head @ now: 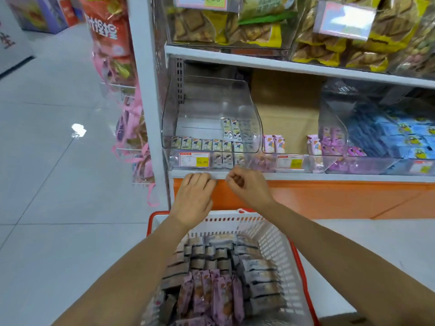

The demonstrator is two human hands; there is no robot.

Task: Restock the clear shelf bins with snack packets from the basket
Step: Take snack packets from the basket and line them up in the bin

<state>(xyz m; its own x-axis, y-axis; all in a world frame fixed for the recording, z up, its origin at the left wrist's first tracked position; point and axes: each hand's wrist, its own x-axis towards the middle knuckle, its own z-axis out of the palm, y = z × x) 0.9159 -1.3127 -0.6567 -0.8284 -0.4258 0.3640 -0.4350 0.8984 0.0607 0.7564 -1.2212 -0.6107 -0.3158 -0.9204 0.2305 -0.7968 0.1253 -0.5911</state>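
A person stands at a shop shelf with both hands raised above a white basket (277, 234) with a red rim, which sits on the floor against the orange base panel (329, 198) of the shelving. The basket is packed with snack packets: rows of grey-brown ones (211, 255) toward the back and purple ones (211, 295) nearer the camera. The left hand (195, 194) lies palm down, fingers loosely bent and holding nothing, their tips at the white shelf edge (306, 176). Just beside it, the right hand (247, 187) is curled closed, thumb against the forefinger, with no packet visible in it. Directly above both hands is a clear bin (211, 102), mostly bare, with a single row of small pale packets (204, 144) along its front and a few more standing toward its right side; a price tag (194, 159) is fixed to its front lip. The next bin to the right holds pink packets (273, 143), and the one beyond it blue packets (400, 132). On the shelf above, bins hold yellow-edged packets (226, 27).
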